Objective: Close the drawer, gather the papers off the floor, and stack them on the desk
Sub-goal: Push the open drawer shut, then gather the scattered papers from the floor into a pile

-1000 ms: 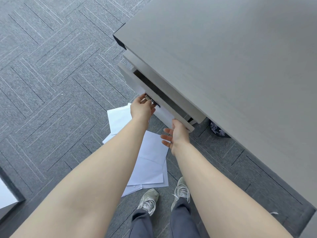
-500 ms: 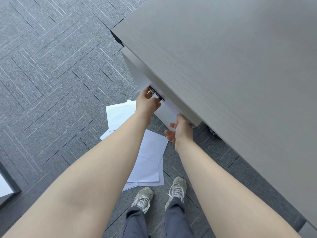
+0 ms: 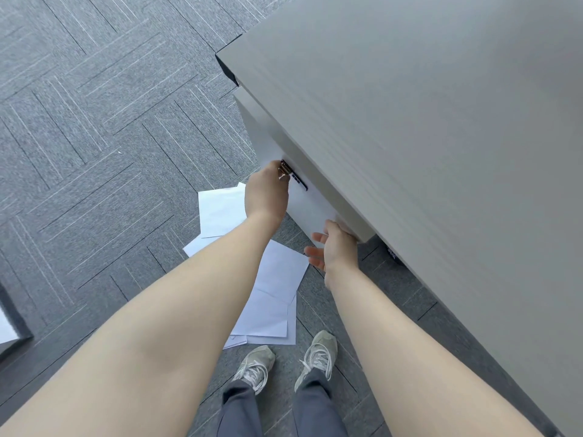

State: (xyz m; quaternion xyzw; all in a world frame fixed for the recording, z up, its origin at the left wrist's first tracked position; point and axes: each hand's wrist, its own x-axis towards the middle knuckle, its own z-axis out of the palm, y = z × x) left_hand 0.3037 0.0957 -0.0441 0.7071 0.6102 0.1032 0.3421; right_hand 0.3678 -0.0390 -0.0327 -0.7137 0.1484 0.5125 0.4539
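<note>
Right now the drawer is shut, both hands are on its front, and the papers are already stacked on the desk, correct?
Not quite. The papers are not on the desk; the head view shows them lying scattered on the carpet by the shoes. The rest holds: the drawer looks shut, with the left hand at its handle and the right hand on its front corner.

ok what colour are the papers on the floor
Plain white papers, clearest in the head view, on grey patterned carpet.
</note>
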